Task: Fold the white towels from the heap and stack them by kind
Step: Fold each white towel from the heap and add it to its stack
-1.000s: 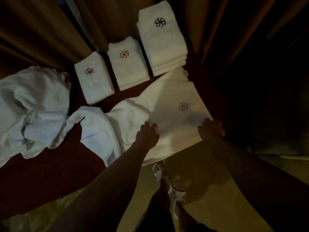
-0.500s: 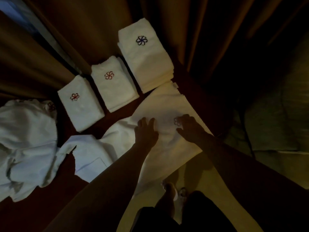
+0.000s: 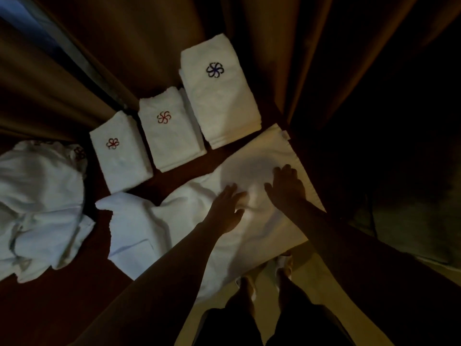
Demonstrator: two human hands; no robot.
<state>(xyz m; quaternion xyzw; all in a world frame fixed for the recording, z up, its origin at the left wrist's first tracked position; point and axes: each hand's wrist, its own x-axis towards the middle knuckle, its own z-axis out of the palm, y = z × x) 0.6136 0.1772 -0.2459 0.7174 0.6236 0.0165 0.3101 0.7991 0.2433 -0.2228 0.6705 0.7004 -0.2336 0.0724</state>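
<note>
Pressing flat on the spread white towel (image 3: 262, 156), the left hand (image 3: 228, 208) and right hand (image 3: 287, 188) lie close together, fingers straight – neither grip is closed around the cloth. This towel drapes over the near edge of the dark tabletop (image 3: 62, 295). Beyond it sit three folded stacks (image 3: 219, 101); the unfolded heap (image 3: 40, 208) lies far left.
</note>
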